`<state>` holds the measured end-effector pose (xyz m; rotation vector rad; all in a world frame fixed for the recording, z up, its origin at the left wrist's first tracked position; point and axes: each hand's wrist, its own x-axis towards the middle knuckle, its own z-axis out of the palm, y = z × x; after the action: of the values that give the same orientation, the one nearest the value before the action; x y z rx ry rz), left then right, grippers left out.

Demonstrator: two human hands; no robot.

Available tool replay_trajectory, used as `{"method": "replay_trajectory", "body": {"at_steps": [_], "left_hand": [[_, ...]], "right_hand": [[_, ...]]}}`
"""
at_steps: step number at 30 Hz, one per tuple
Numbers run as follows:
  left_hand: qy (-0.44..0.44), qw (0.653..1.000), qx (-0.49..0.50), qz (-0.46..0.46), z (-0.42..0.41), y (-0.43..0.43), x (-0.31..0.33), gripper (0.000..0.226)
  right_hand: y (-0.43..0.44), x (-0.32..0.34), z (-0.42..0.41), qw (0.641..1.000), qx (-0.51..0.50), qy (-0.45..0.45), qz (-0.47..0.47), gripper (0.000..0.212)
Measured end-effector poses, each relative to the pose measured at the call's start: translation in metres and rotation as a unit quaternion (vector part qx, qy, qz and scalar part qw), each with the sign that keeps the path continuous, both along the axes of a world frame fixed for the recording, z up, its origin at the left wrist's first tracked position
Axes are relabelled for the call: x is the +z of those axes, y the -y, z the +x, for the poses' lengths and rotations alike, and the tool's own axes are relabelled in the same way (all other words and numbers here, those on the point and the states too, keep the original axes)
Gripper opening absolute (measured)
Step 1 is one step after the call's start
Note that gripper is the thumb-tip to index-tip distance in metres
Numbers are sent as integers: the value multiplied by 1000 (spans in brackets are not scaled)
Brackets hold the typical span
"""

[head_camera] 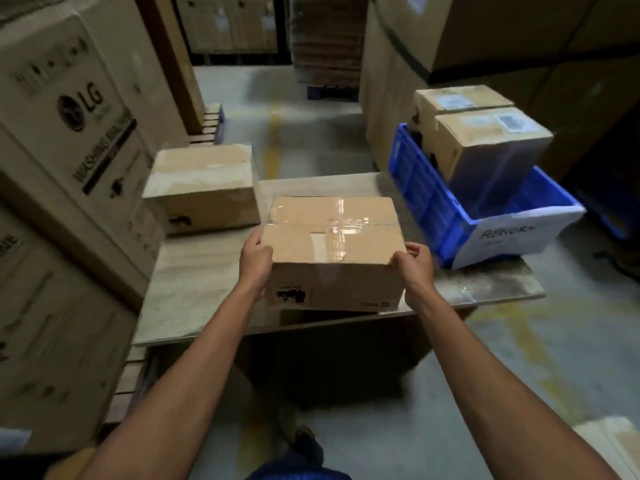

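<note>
The taped box (332, 251) is in the middle of the wooden counter (194, 289), near its front edge, and the person holds it from both sides. The left hand (256, 258) grips the left wall of the box with the thumb up at the top edge, and the right hand (412, 263) is curled around the upper right corner in the same way. So both hands are closed on the cardboard, not spread flat. I cannot tell if the bottom of the box rests on the counter or is lifted a little, because there is only a dark shadow under it. To do this step well, I think the two hands should press inward with equal force and stay low enough on the walls, so that the box stays level and does not slip on the shiny tape. A second box (204, 188) stands near on the left, apart from the held one, and a blue crate (426, 209) with two cartons (491, 147) inside stands just beside on the right. The path between them is rather narrow, so the box is better moved straight, without turning, and put down flat rather than on one corner.
</note>
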<state>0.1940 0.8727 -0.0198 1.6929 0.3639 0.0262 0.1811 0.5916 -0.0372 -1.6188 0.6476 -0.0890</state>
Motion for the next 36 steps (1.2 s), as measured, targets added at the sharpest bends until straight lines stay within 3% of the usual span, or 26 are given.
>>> {"method": "replay_trajectory", "body": {"at_steps": [4, 11, 15, 17, 20, 23, 29, 32, 36], "left_hand": [[-24, 999, -22, 12, 22, -24, -53, 68], [-53, 982, -52, 173, 59, -18, -69, 50], [-40, 917, -136, 373, 72, -15, -87, 64], [-13, 871, -132, 473, 76, -12, -89, 64], [58, 827, -156, 538, 87, -11, -87, 53], [109, 802, -230, 540, 102, -8, -83, 50], [84, 784, -248, 563, 103, 0, -83, 66], [60, 768, -243, 589, 103, 6, -83, 60], [31, 744, -251, 618, 107, 13, -70, 58]], "right_hand": [[-16, -33, 21, 998, 34, -39, -31, 46], [-23, -53, 69, 990, 33, -29, -132, 49], [-28, -55, 94, 962, 46, -61, -261, 43], [-32, -59, 98, 915, 71, -38, -396, 37], [-40, -73, 98, 805, 189, 24, -561, 32], [-51, -74, 102, 768, 253, 58, -586, 45], [-49, -85, 105, 773, 253, 69, -577, 53], [-50, -86, 107, 776, 262, 47, -571, 52], [-45, -74, 121, 729, 280, 47, -623, 43]]}}
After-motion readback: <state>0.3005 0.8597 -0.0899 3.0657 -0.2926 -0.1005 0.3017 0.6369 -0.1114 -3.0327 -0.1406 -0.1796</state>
